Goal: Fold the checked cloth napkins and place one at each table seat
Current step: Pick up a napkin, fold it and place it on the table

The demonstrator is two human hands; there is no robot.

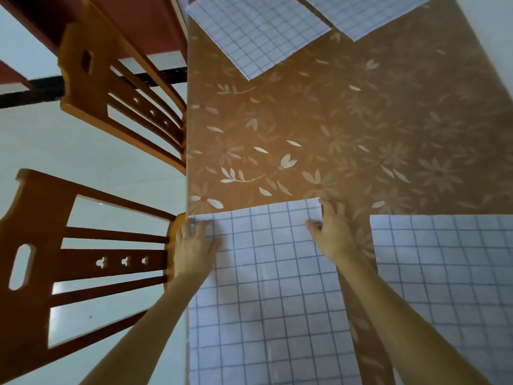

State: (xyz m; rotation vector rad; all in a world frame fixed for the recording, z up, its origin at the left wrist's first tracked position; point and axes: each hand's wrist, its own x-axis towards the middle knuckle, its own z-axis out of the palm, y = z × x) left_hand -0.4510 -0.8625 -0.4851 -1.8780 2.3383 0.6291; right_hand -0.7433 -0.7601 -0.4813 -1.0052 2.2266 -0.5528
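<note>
White blue-checked napkin [266, 287] on orange floral tablecloth [347, 129].

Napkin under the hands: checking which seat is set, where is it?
Head view: the napkin lies at the near left edge of the table beside the nearer chair, left hand and right hand holding its far corners, a second napkin to its right.

On table [347, 134]: near napkin [266, 287], second napkin [449, 273] to its right, third napkin [258, 31] at far edge; chair [83, 259] left of table.

Dim soft indoor light, faint shadows, wide-angle bending at edges, slight blur
</note>
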